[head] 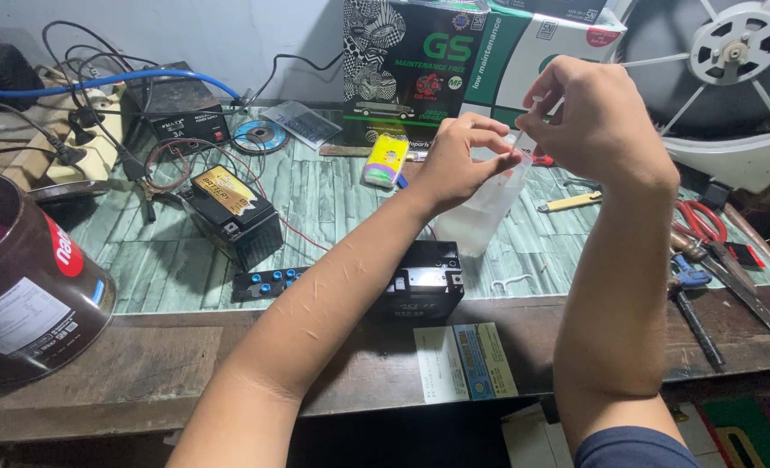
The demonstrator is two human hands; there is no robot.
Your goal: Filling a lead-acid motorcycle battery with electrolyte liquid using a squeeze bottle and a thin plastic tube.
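While both arms reach over the workbench, the head view shows the left hand (456, 165) pinching the neck of a translucent white plastic bottle (482, 212). That bottle stands just behind a small black box-shaped battery (421, 282) near the bench's front edge. The right hand (595, 121), closed around a thin clear plastic tube (543, 106), holds it above the bottle's mouth. Judging by this, a firm hold on the neck and a straight, slow tube keep liquid off the battery. Red-handled scissors (701, 221) lie well right of the battery.
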